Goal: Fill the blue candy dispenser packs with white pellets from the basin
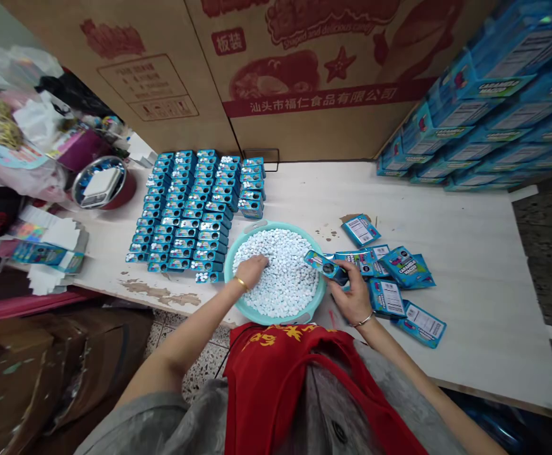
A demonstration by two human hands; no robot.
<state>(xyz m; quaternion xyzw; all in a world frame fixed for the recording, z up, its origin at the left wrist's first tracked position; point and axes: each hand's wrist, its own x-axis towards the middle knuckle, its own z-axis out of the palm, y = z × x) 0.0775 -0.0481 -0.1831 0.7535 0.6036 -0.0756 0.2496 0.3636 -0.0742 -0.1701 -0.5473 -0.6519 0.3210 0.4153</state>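
Note:
A pale turquoise basin (230, 258) full of small white candies (285, 272) sits at the table's front edge. My left hand (252, 270) reaches into it from the left, fingers bunched together among the candies; their tips are partly hidden. Over the basin's right rim, my right hand (353, 297) grips a small blue candy box (322, 264), tilted with its printed side up. Just beyond that hand lie several flat blue candy packs (386, 297) in a loose pile. Left of the basin stand rows of blue candy boxes (188, 215), white candies showing at many of their ends.
Large cardboard cartons (304, 126) wall off the back of the table (475, 253). Blue packs stand in a tall stack (475, 120) at back right. A red bowl (123, 189), white cards (62, 237) and plastic bags (24, 66) crowd the left side.

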